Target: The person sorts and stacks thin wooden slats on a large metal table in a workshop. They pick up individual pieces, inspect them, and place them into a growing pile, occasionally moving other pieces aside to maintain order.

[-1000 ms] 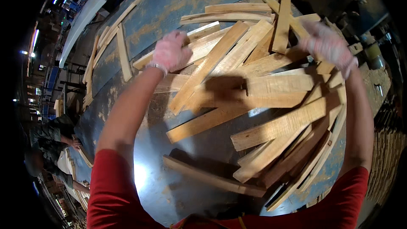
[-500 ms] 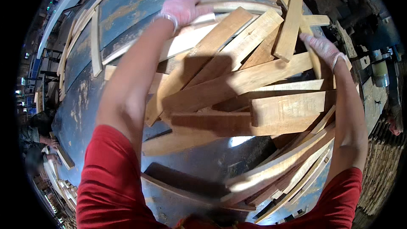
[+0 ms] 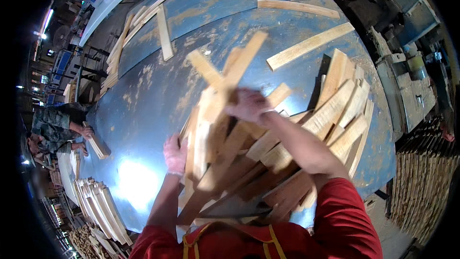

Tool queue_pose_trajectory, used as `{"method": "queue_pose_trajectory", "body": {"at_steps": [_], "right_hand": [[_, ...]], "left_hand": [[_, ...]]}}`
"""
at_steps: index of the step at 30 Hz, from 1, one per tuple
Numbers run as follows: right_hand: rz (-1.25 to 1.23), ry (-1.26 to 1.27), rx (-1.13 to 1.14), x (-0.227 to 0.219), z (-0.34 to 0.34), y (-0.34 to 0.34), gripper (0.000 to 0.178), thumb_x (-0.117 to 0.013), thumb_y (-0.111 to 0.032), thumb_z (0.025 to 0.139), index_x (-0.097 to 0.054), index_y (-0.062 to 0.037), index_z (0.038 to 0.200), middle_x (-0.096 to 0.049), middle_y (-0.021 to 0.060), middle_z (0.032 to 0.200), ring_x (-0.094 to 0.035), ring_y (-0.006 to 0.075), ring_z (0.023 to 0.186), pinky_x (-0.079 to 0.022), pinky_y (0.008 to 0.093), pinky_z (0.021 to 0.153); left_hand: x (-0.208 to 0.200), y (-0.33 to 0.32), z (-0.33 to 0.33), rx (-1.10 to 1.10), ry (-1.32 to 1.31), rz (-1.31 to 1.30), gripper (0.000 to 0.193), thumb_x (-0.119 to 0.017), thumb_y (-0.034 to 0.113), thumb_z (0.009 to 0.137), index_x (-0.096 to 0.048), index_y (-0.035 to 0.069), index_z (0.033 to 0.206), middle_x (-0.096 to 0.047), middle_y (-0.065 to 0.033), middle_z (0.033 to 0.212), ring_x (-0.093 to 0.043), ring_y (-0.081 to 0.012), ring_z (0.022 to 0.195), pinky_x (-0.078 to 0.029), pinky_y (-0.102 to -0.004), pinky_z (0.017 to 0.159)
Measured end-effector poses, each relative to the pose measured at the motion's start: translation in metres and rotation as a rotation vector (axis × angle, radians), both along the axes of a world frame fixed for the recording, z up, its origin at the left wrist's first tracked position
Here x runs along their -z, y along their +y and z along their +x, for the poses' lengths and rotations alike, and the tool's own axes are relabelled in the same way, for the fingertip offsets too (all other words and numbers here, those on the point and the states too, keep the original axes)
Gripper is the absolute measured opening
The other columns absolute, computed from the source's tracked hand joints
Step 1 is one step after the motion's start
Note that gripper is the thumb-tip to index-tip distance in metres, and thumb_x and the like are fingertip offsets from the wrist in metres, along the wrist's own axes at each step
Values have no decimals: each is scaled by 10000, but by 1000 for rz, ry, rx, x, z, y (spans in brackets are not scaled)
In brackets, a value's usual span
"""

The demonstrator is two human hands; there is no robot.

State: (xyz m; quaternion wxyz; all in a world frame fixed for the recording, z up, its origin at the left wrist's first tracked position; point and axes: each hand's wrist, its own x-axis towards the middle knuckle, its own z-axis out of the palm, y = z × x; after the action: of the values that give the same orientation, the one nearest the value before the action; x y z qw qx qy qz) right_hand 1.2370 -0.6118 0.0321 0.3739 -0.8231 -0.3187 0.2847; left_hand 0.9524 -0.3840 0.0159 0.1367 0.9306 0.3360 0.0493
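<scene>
Wooden slats [image 3: 230, 146] lie in a loose, crossing heap in front of me on a blue metal table [image 3: 158, 100]. My left hand [image 3: 175, 154], in a pale thin glove, is closed against the slats at the heap's left side. My right hand [image 3: 250, 105], gloved too and blurred, reaches across the heap and is closed on slats near its top. Two crossed slats [image 3: 246, 60] stick out beyond that hand. More slats [image 3: 330, 110] fan out at the right, partly under my right forearm. The fingertips of both hands are partly hidden.
Two single slats lie farther off, one curved slat [image 3: 298, 8] and one straight slat [image 3: 310, 45]. Other slats [image 3: 164, 33] rest along the far left edge. At left, a co-worker [image 3: 57, 127] holds a small stack of slats [image 3: 97, 144]. Stacked wood [image 3: 421, 192] stands at right.
The spread slats have been drawn nearer and bunched together. My left hand has come down to the heap's left side; my right hand has swung left across it. The view has shifted.
</scene>
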Motion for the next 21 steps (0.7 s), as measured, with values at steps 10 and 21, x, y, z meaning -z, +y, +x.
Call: {"method": "queue_pose_trajectory", "body": {"at_steps": [10,21], "right_hand": [[209,50,465,-163,-129,-53,704,-699,-407,909,-563,-48,1500,-619,188,1460,-594,326,1326,-473,407,1126],[-316,-5,1253,-2,-190,-437,991,-675,-631,929,-414,62,1587,-494,263,1598,-476,350,1489,-365,419,1209]], "left_hand": [[25,68,-245,-433,-282,-866,532,-609,370,1035,-626,-44,1367,-700,-203,1261,-646,-325,1174,-485,-404,1040],[-69,64,-177,64,-237,163,457,-726,355,904,-702,69,1259,-669,-191,1296,-610,-398,1228,-486,-470,1057]]}}
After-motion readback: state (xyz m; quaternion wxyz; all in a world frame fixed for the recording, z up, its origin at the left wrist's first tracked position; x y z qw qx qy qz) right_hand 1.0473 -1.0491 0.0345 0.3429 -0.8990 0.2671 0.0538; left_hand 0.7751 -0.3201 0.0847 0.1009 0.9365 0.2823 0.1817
